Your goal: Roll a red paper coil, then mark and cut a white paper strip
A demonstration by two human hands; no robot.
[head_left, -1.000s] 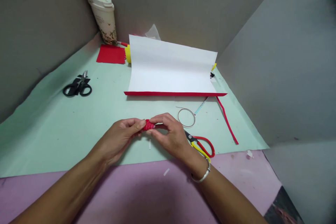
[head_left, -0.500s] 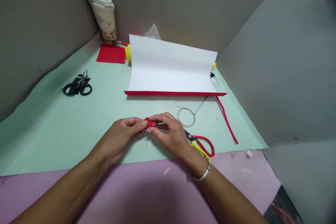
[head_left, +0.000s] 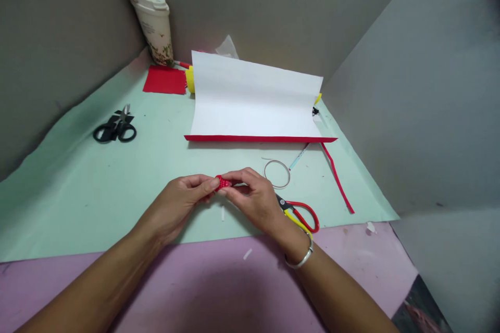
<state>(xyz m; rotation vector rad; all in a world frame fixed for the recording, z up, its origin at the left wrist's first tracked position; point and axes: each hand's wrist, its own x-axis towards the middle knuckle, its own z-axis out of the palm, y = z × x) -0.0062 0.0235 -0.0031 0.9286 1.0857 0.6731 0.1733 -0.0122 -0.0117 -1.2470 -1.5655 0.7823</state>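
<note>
Between my fingertips is a small red piece with white dots [head_left: 224, 182]; it looks curled, and its exact kind is hard to make out. My left hand [head_left: 183, 203] pinches its left end between thumb and fingers. On its other side my right hand [head_left: 253, 200], with a silver bangle at the wrist, grips it from above and below. Partly behind that hand lie scissors with red and yellow handles [head_left: 307, 212]. A thin ring-shaped coil [head_left: 277, 174] rests just beyond my right knuckles.
A white sheet with a red front edge [head_left: 253, 99] curves up ahead. Black-handled scissors [head_left: 125, 132] lie left, near red card [head_left: 164, 80] and a lidded paper cup [head_left: 158, 26]. A red strip [head_left: 338, 179] lies right. Grey walls [head_left: 429, 88] enclose the sides.
Almost nothing differs. Both hands keep hold of the red dotted piece in the same place; the whole view has shifted very slightly.
</note>
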